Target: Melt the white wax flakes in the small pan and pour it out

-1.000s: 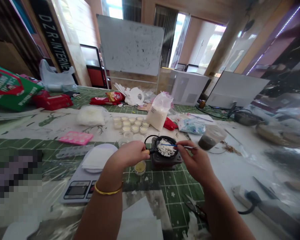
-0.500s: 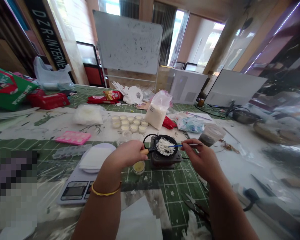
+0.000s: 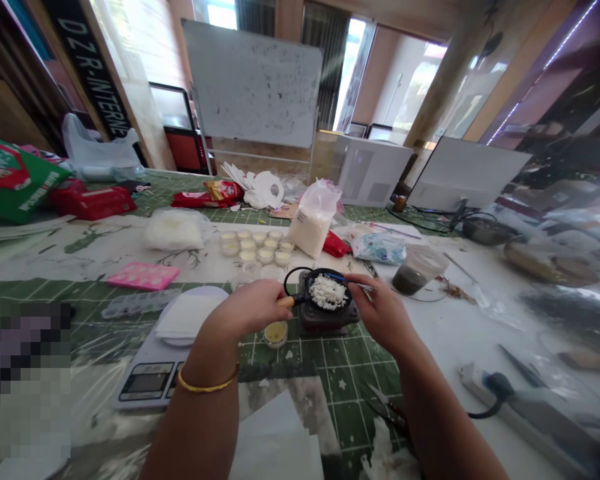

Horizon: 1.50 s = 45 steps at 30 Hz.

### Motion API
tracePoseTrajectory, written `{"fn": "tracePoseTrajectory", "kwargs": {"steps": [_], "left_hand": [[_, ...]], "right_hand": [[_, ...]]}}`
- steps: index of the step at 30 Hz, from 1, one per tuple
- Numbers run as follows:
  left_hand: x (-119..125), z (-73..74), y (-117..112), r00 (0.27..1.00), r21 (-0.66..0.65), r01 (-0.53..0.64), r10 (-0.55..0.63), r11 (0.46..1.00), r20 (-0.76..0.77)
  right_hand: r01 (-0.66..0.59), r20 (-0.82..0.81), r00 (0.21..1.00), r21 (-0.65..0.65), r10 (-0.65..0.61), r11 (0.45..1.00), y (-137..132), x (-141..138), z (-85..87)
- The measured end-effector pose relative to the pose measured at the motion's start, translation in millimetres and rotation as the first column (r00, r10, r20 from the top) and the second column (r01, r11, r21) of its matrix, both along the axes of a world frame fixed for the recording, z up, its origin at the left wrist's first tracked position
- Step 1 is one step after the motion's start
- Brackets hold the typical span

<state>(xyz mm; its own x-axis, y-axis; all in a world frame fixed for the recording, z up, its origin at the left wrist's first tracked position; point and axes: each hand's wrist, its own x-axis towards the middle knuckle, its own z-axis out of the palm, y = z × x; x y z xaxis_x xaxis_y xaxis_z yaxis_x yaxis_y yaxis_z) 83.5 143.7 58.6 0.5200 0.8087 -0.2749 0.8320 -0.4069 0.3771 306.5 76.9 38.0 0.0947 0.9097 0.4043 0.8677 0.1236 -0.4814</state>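
A small black frying pan (image 3: 351, 298) sits on a dark hot plate (image 3: 325, 323), with crumbly white flakes (image 3: 329, 293) heaped in it. My left hand (image 3: 255, 308) is wrapped round the pan's wooden handle. Pinched in my right hand (image 3: 377, 307) is a thin blue stick (image 3: 336, 277), its tip over the far side of the flakes. What kind of tool the stick is cannot be made out. Just in front of the hot plate stands a small clear cup (image 3: 275, 335) of yellowish stuff. A kitchen scale (image 3: 155, 373) bearing white sheets lies left of my left forearm.
Several small cups (image 3: 249, 255) of pale filling stand behind the pan, beside a bag of white granules (image 3: 311, 223). A plastic cup (image 3: 420, 270) with dark contents is to the right. Scissors (image 3: 387, 408) lie near my right forearm. A power strip (image 3: 517, 410) is at right.
My right hand has moved left and closer to the pan, swinging the blue stick from mid-flakes to the pan's far side. My left hand keeps its hold on the handle.
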Motion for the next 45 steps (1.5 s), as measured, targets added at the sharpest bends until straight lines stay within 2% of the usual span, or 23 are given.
{"fn": "tracePoseTrajectory", "kwargs": {"steps": [2, 7, 11, 16, 21, 28, 33, 37, 40, 45], "left_hand": [[0.0, -0.2, -0.2, 1.0, -0.002, -0.004, 0.004, 1.0, -0.005], [-0.4, -0.5, -0.3, 1.0, -0.005, 0.001, -0.001, 1.0, 0.005], [-0.5, 0.0, 0.0, 1.0, -0.002, -0.001, 0.001, 1.0, -0.006], [-1.2, -1.1, 0.4, 1.0, -0.012, -0.001, 0.001, 1.0, -0.003], [-1.0, -2.4, 0.7, 1.0, -0.001, 0.007, -0.007, 1.0, 0.003], [-1.2, -1.3, 0.6, 1.0, -0.008, 0.001, -0.001, 1.0, -0.004], [-1.6, -1.5, 0.8, 1.0, -0.029, -0.005, 0.005, 1.0, 0.011], [-2.1, -2.5, 1.2, 1.0, -0.021, -0.01, 0.01, 1.0, 0.011], [-1.9, -2.1, 0.8, 1.0, -0.033, -0.009, 0.01, 0.999, 0.013], [-1.9, -2.2, 0.2, 1.0, -0.023, -0.009, 0.009, 1.0, 0.011]], "right_hand": [[-0.018, 0.012, 1.0, -0.042, 0.019, 0.999, 2.0, -1.3, -0.9], [0.0, -0.002, 1.0, 0.003, 0.0, 1.0, 0.1, -2.5, 1.6], [-0.054, -0.002, 0.999, -0.082, 0.054, 0.995, 0.6, -4.4, 1.5], [0.003, 0.028, 1.0, -0.018, -0.002, 1.0, 0.1, -0.2, 1.7], [-0.024, 0.046, 0.999, -0.077, 0.027, 0.997, -4.2, 3.3, 4.5], [-0.043, 0.056, 0.997, -0.082, 0.048, 0.996, -12.3, 3.4, 13.2], [-0.002, 0.013, 1.0, -0.02, 0.002, 1.0, -17.7, 5.7, 16.8], [-0.012, 0.046, 0.999, -0.06, 0.015, 0.998, -20.7, 5.5, 18.4], [0.023, 0.042, 0.999, -0.038, -0.021, 0.999, -21.3, 3.8, 19.3], [-0.018, 0.066, 0.998, -0.082, 0.024, 0.996, -22.8, 2.8, 20.4]]}}
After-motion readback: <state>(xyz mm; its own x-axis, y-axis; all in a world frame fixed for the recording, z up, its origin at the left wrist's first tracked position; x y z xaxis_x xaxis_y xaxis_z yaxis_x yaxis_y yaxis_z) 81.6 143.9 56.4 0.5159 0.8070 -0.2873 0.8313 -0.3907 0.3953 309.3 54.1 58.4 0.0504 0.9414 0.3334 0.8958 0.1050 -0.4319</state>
